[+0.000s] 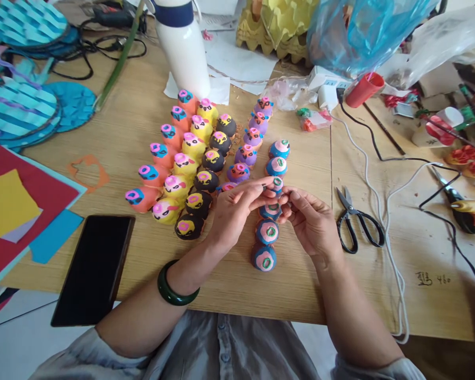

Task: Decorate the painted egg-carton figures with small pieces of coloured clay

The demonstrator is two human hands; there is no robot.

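A: Where are the painted figures [206,169] on the desk [142,126]?
B: In 5 rows, left of the scissors [358,221].
A: The hands?
B: Left hand [231,211] and right hand [311,221] pinch something tiny together above the blue row [271,211]; unclear what.

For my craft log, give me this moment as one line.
left hand: pinching small piece | right hand: fingertips meeting left | below: blue painted figures | scissors: right, untouched
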